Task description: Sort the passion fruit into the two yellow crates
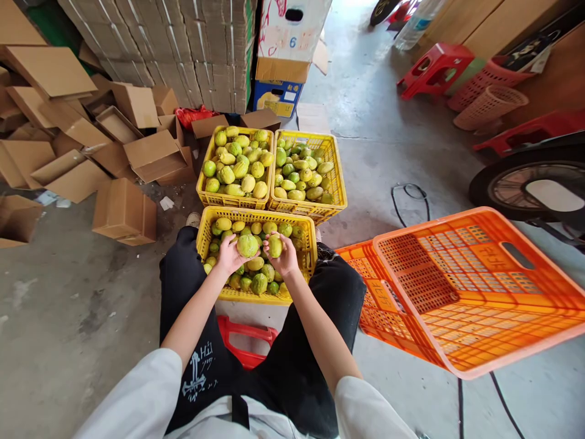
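Far to the left of both hands, a heap of open cardboard boxes (150,152) spreads over the floor, and a brown box (119,210) stands nearer, apart from the heap. Beyond the left hand (227,256), a yellow crate (232,201) sits full of green and yellow fruit. The left hand itself is closed around a fruit (247,246), fingers and thumb against its sides. Below both hands, between the person's knees, is the near crate (256,296), also yellow and holding more fruit of the same kind; the two held pieces are above it, side by side. The right hand (287,257) grips a smaller-looking fruit (275,247), its fingertips curled on the skin. Beyond and to the right of that hand, a third crate (331,149) of fruit stands beside the first. Well to the right of the grip, an orange crate (484,292) is near the person's right knee. Farther off on that side are a red stool (434,68), a pink basket (491,107) and, rightmost, a black-tyred wheel (516,186).
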A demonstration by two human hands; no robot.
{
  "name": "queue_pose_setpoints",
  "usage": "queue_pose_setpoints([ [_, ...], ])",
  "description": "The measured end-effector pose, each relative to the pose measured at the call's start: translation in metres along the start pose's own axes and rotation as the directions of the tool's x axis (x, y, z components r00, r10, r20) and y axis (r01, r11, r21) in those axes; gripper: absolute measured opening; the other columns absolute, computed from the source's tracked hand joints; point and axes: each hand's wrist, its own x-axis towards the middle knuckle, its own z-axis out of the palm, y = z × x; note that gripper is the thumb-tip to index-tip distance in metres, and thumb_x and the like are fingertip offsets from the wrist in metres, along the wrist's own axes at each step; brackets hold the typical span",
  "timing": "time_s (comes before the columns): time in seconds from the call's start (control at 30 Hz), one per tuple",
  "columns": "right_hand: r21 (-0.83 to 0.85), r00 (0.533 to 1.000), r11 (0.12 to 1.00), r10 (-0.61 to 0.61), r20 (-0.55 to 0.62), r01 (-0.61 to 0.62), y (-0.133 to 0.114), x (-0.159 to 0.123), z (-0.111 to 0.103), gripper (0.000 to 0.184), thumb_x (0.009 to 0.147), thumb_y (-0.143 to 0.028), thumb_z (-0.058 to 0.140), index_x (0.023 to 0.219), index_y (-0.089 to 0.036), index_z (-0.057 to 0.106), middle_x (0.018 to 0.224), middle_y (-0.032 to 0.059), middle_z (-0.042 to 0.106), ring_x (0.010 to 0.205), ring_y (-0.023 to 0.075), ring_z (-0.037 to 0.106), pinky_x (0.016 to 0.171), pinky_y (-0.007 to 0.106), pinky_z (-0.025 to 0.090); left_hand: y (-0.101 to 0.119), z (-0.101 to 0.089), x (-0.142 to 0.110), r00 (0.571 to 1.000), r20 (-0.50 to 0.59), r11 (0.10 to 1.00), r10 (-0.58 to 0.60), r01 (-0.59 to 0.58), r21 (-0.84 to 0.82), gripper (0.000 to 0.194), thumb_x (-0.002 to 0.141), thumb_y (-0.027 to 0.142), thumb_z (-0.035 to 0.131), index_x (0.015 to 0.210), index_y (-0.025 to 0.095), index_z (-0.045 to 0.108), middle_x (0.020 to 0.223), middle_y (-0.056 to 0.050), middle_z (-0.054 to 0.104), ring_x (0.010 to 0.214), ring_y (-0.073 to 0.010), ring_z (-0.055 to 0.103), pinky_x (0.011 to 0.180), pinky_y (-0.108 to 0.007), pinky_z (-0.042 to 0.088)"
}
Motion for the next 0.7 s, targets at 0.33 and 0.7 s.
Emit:
queue_pose_setpoints([
  [0.33, 0.013, 0.998, 0.998, -0.054, 0.019, 0.054, -0.002, 0.003, 0.000, 0.031, 0.072, -0.027, 0.068, 0.103, -0.026, 0.063, 0.099, 0.0060, 0.076, 0.108, 0.0292, 0.073, 0.085, 0.047, 0.064, 0.001, -0.001, 0.003, 0.993, -0.007, 0.992, 0.120, -0.120, -0.044, 0.028, 0.097, 0.037, 0.056, 0.116, 0.019, 0.067, 0.098, -0.010, 0.076, 0.099, -0.0275, 0.074, 0.101, -0.050, 0.059],
  [0.7, -0.024, 0.876, 0.962, 0.238, -0.420, -0.273, 0.030, 0.025, -0.063, 0.029, 0.067, -0.016, 0.077, 0.073, -0.025, 0.050, 0.065, -0.0049, 0.059, 0.056, 0.0128, 0.059, 0.046, 0.023, 0.057, 0.001, -0.006, 0.009, 0.947, -0.320, 0.997, -0.030, 0.052, 0.059, 0.020, 0.095, 0.037, 0.061, 0.100, 0.018, 0.066, 0.078, -0.007, 0.069, 0.078, -0.0215, 0.072, 0.073, -0.033, 0.065],
])
